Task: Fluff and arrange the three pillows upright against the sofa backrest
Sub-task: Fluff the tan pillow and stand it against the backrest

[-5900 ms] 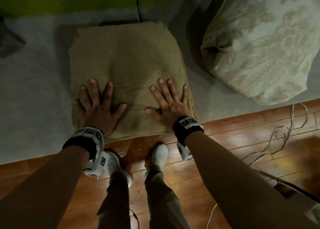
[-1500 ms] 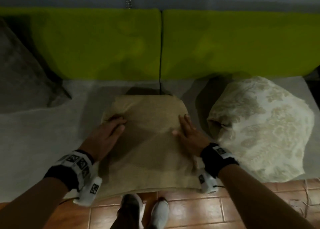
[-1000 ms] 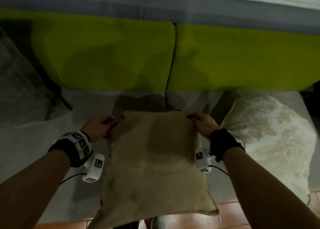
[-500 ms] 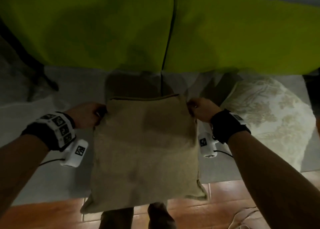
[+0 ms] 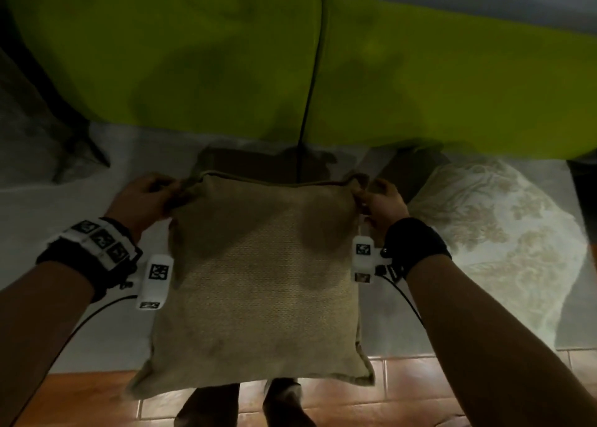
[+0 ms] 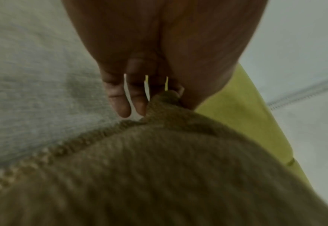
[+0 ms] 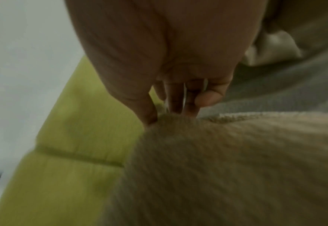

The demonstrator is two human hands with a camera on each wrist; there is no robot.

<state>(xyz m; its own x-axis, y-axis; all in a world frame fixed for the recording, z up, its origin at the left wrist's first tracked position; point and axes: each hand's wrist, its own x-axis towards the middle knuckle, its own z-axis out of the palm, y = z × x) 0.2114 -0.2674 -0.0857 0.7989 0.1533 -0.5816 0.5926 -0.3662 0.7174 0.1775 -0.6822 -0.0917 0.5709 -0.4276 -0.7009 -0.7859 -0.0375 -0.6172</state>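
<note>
Tan knit pillow (image 5: 258,274) pinched at both far corners.
Hung below left hand (image 5: 142,200) and right hand (image 5: 384,205); green backrest (image 5: 452,81) just beyond grip.

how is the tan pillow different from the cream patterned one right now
The tan pillow is plain knit cloth; the cream pillow bears a pale leafy pattern. The tan pillow hangs lifted, the left hand and right hand pinching its top corners; nobody holds the cream pillow, which lies on the grey seat. Neither leans on the green backrest.
</note>
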